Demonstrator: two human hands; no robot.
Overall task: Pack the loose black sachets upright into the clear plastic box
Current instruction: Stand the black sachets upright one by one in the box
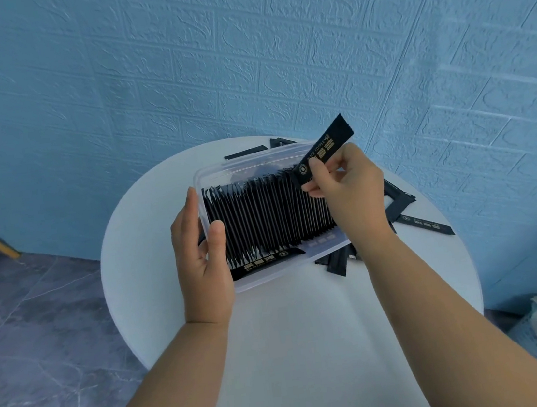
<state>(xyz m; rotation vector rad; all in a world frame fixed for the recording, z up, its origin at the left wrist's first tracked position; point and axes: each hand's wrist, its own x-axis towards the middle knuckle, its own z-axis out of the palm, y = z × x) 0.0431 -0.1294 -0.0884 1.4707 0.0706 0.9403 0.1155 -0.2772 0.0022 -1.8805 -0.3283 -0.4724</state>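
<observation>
Above box (pixel 212 173) right edge: right hand (pixel 343 183) pinches sachet (pixel 323 150).

Single head-worn wide-angle view, facing forward and steeply down. Close range: left hand (pixel 202 256) and right hand (pixel 344 190) near centre frame over round white desk (pixel 298 336). Blue wall (pixel 240 53) bowed across top, lines curving toward corners; grey floor (pixel 38 336) at left edge.

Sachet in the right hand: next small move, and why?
Probably lower the sachet, pinched by the right hand, edge-down into the packed row at its right end, just below it. The left hand grips the clear box at its left wall, bracing it.
</observation>
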